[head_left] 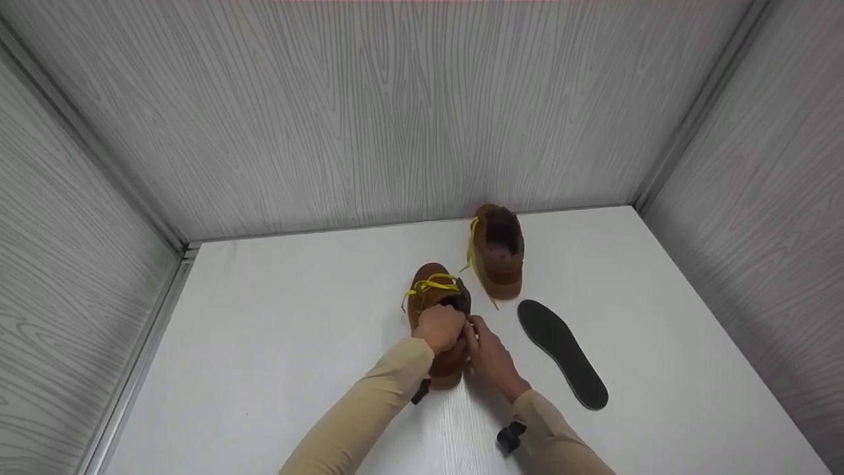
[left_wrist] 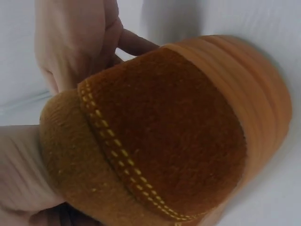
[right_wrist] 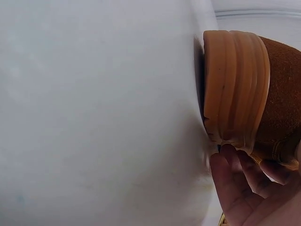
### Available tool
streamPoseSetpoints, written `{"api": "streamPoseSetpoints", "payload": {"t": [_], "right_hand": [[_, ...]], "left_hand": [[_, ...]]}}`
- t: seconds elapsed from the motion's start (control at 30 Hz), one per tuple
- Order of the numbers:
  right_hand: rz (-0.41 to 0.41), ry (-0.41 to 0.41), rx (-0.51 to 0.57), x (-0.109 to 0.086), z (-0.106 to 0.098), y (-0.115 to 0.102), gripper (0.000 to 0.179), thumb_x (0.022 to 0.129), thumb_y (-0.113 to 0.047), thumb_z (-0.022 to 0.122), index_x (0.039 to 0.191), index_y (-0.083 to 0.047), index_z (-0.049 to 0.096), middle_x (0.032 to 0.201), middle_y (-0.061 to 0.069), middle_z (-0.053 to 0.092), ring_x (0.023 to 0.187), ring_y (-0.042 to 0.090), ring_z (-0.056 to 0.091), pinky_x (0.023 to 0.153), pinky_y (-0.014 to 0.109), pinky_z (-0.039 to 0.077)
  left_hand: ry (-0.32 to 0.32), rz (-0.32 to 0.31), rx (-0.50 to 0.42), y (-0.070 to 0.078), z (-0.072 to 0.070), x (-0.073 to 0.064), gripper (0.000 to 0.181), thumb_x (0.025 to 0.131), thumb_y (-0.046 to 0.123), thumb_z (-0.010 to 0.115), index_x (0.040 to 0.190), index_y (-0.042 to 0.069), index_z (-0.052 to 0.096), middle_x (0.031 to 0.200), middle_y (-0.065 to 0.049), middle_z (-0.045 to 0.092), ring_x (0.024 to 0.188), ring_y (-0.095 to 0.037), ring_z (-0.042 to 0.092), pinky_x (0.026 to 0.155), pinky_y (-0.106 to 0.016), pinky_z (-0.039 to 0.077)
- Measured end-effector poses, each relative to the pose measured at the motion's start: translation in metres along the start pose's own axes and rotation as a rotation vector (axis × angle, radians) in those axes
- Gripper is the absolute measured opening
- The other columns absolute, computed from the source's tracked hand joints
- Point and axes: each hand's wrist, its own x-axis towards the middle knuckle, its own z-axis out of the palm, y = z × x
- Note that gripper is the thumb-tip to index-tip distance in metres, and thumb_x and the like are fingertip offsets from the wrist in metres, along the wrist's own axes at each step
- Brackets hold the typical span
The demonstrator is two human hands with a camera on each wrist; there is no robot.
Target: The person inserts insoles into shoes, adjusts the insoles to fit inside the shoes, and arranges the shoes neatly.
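A brown suede shoe (head_left: 434,280) with yellow laces stands on the table, its heel toward me. My left hand (head_left: 440,328) reaches down into its opening, so the fingers are hidden inside. In the left wrist view, the shoe's heel (left_wrist: 169,127) shows yellow double stitching, with the left hand (left_wrist: 21,172) going in past the collar. Along the shoe's right side, my right hand (head_left: 491,356) holds it near the collar. The right wrist view shows bent fingers (right_wrist: 230,176) against the side of the ribbed sole (right_wrist: 235,87).
A matching brown shoe (head_left: 504,274) with loose yellow laces stands farther back to the right, near the rear wall (head_left: 395,119). A dark insole (head_left: 564,353) lies flat on the white table (head_left: 277,330), right of my right hand. Side walls bound the table.
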Motion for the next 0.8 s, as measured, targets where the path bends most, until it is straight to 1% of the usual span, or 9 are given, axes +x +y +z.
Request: {"api": "streamPoseSetpoints", "payload": {"t": [0.1,0.17,0.23,0.3,0.37,0.43,0.53,0.67,0.8], "right_hand": [[-0.049,0.070,-0.026,0.002,-0.004,-0.004,0.050,0.100,-0.044,0.042,0.139,-0.013,0.040,0.119,0.009,0.057,0.085,0.016,0.062,0.068,0.036,0.050],[-0.123,0.148,-0.080,0.005,-0.008,-0.007,0.052,0.098,-0.036,0.052,0.142,-0.012,0.037,0.129,0.010,0.051,0.095,0.019,0.061,0.073,0.036,0.051],[-0.240,0.250,-0.176,0.009,-0.011,-0.011,0.055,0.094,-0.026,0.061,0.142,-0.011,0.038,0.132,0.010,0.048,0.103,0.022,0.058,0.077,0.037,0.051],[-0.346,0.323,-0.262,0.015,-0.015,-0.016,0.054,0.089,-0.018,0.068,0.138,-0.010,0.045,0.132,0.010,0.046,0.109,0.024,0.054,0.080,0.038,0.050],[-0.420,0.368,-0.342,0.023,-0.016,-0.023,0.054,0.084,-0.014,0.073,0.133,-0.010,0.051,0.132,0.009,0.047,0.111,0.026,0.052,0.081,0.040,0.049],[-0.455,0.372,-0.412,0.031,-0.017,-0.029,0.051,0.081,-0.014,0.076,0.129,-0.012,0.055,0.132,0.008,0.047,0.109,0.027,0.052,0.081,0.040,0.049],[-0.457,0.330,-0.507,0.043,-0.018,-0.037,0.044,0.080,-0.016,0.077,0.120,-0.015,0.061,0.128,0.007,0.049,0.101,0.026,0.056,0.076,0.040,0.050],[-0.394,0.244,-0.567,0.053,-0.017,-0.042,0.028,0.079,-0.015,0.076,0.104,-0.014,0.065,0.119,0.004,0.050,0.089,0.022,0.059,0.068,0.038,0.052],[-0.320,0.169,-0.550,0.059,-0.014,-0.044,0.021,0.078,-0.012,0.072,0.097,-0.013,0.064,0.115,0.004,0.044,0.083,0.019,0.055,0.062,0.036,0.051]], "left_hand": [[0.110,0.096,-0.051,-0.008,0.001,-0.006,0.011,0.090,0.017,0.064,0.089,0.008,0.071,0.082,-0.008,0.068,0.076,-0.025,0.066,0.060,-0.039,0.054],[0.254,0.171,-0.094,-0.014,0.004,-0.011,0.010,0.089,0.017,0.065,0.085,0.009,0.070,0.078,-0.006,0.066,0.071,-0.023,0.065,0.059,-0.038,0.053],[0.447,0.230,-0.114,-0.022,0.009,-0.015,0.010,0.087,0.018,0.066,0.082,0.010,0.069,0.076,-0.004,0.064,0.069,-0.021,0.063,0.058,-0.036,0.053],[0.624,0.226,-0.082,-0.029,0.012,-0.017,0.012,0.085,0.022,0.068,0.085,0.010,0.068,0.080,-0.004,0.062,0.072,-0.020,0.062,0.058,-0.035,0.053],[0.732,0.148,-0.049,-0.037,0.014,-0.017,0.022,0.082,0.026,0.071,0.095,0.008,0.066,0.088,-0.007,0.061,0.077,-0.021,0.061,0.058,-0.034,0.054],[0.744,0.041,-0.018,-0.044,0.016,-0.016,0.037,0.079,0.030,0.074,0.105,0.007,0.061,0.095,-0.010,0.057,0.083,-0.023,0.060,0.056,-0.035,0.054],[0.637,-0.079,0.016,-0.051,0.019,-0.011,0.050,0.079,0.031,0.076,0.117,0.008,0.053,0.100,-0.013,0.053,0.083,-0.024,0.058,0.053,-0.036,0.052],[0.484,-0.110,0.032,-0.055,0.023,-0.006,0.038,0.085,0.026,0.071,0.115,0.011,0.053,0.100,-0.014,0.053,0.077,-0.026,0.061,0.054,-0.038,0.052],[0.434,-0.112,0.007,-0.055,0.024,-0.003,0.029,0.087,0.026,0.067,0.111,0.012,0.056,0.099,-0.014,0.053,0.073,-0.026,0.061,0.057,-0.039,0.052]]}}
